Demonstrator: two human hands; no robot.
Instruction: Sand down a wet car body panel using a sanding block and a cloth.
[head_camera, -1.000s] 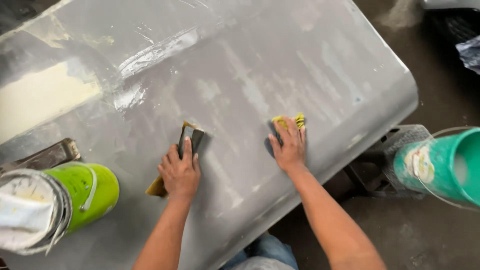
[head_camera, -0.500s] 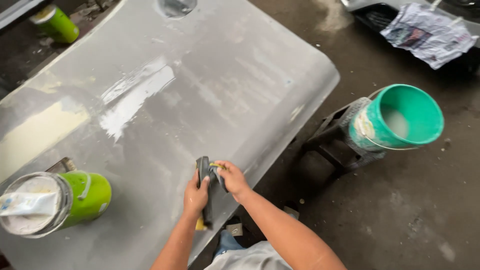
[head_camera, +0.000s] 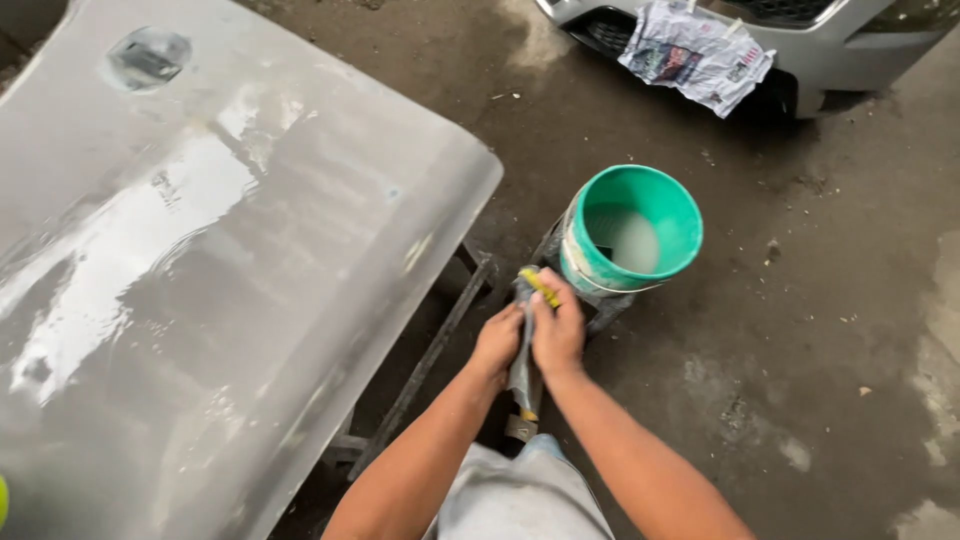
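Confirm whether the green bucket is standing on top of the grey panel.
No. The green bucket sits on a low dark stand over the concrete floor, clear to the right of the grey panel.

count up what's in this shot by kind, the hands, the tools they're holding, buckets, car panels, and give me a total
Hands: 2, left hand and right hand
Scraper with rag, held by both hands: 1
Green bucket: 1
Grey car hood on a stand: 1
Bumper with newspaper on it: 1
Total: 6
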